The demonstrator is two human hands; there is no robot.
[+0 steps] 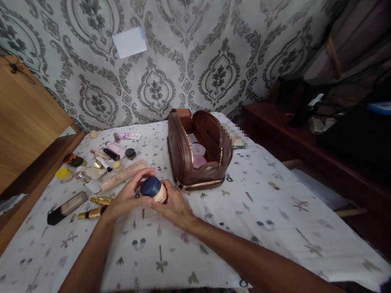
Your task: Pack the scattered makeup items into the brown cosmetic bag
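Note:
A small cream-coloured jar [161, 195] with a rounded dark blue lid is tilted between my two hands above the table. My left hand [129, 199] curls round its left side, fingers behind and thumb in front. From the right, my right hand [176, 207] closes on the jar's body. Just behind stands a brown leather cosmetic bag [196, 182], unzipped at the top, with several pink and pale round compacts [199, 161] inside. Left of my hands lie a long peach tube [124, 175] and two gold-and-black lipstick-like tubes [92, 213].
More cosmetics spread over the table's left side: a dark-capped bottle [67, 207], a yellow-lidded pot [63, 174], a black-lidded pot [130, 153] and a floral tube [130, 136]. A patterned wall [155, 91] rises behind the table. Dark red furniture [266, 124] stands at right.

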